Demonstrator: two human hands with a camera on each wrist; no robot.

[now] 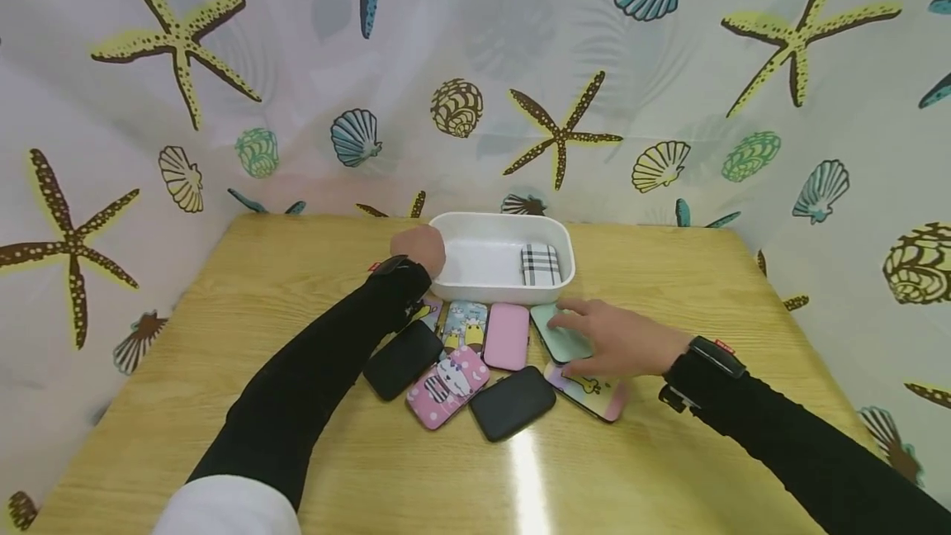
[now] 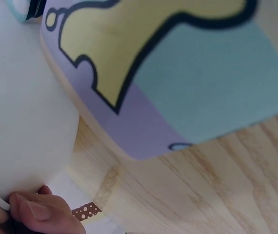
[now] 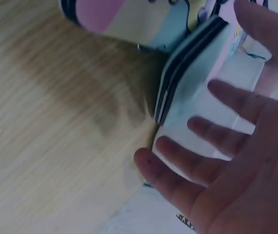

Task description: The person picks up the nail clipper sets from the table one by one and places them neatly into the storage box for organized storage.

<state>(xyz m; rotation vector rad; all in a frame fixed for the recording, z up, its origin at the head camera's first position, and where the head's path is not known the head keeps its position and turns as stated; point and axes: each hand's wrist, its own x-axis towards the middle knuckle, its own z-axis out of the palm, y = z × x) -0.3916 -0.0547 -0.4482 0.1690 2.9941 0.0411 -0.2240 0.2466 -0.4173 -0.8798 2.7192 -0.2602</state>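
My left hand point(image 1: 418, 248) grips the left rim of a white plastic bin point(image 1: 483, 293), thumb over the edge in the left wrist view. A black-and-white plaid case point(image 1: 541, 265) lies inside the bin at the right. My right hand point(image 1: 620, 340), fingers spread, is over a mint green case point(image 1: 568, 347) just in front of the bin. Its thumb overlaps a pastel giraffe case point(image 1: 594, 395) in the head view. In the right wrist view the mint case point(image 3: 195, 73) shows edge-on beside the fingertips. A lavender and teal case point(image 2: 217, 83) looms large in the left wrist view.
More flat cases lie before the bin: a plain pink one point(image 1: 507, 337), a blue giraffe one point(image 1: 466, 322), a pink cartoon one point(image 1: 448, 386) and two black ones point(image 1: 513, 404). A wooden table point(image 1: 357, 461) bears everything; a sea-life patterned cloth point(image 1: 475, 48) hangs behind.
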